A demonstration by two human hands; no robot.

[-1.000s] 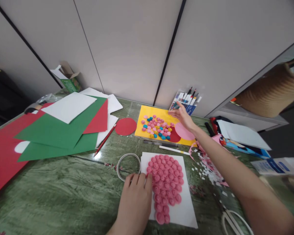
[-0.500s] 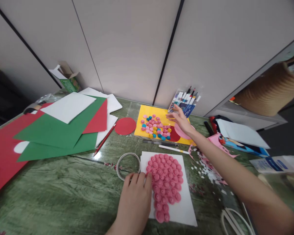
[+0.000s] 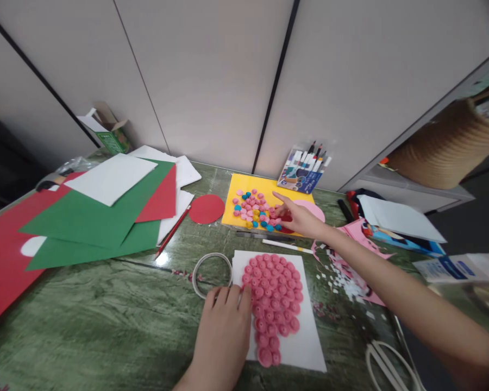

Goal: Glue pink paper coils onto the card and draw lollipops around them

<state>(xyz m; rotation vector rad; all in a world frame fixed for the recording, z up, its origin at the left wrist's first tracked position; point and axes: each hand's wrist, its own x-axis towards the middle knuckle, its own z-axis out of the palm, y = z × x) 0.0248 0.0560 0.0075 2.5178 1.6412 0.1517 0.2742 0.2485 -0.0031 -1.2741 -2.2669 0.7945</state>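
Pink paper rosettes point(image 3: 271, 288) cover much of a white sheet point(image 3: 309, 336) near the front. My left hand point(image 3: 224, 326) rests at the sheet's left edge, its fingers together and curled, touching the outer rosettes; whatever is under the fingertips is hidden. Behind the sheet, small pink, blue and yellow rosettes point(image 3: 250, 203) are heaped on a yellow sheet point(image 3: 264, 183). My right hand point(image 3: 295, 217) reaches over the right end of this heap with its fingers apart, and nothing shows between them. A roll of tape point(image 3: 195, 279) lies just beyond my left hand.
Green card point(image 3: 85, 212), red card and white paper spread over the left. A red pencil point(image 3: 173, 232) and red circle point(image 3: 206, 209) lie nearby. Markers point(image 3: 303, 168) stand against the wall. At right are pink scraps point(image 3: 352, 244), white bits and scissors point(image 3: 387, 364).
My right hand has come down and slightly left, closer to the small rosettes at the heap's right end. My left hand stays at the white sheet's edge.
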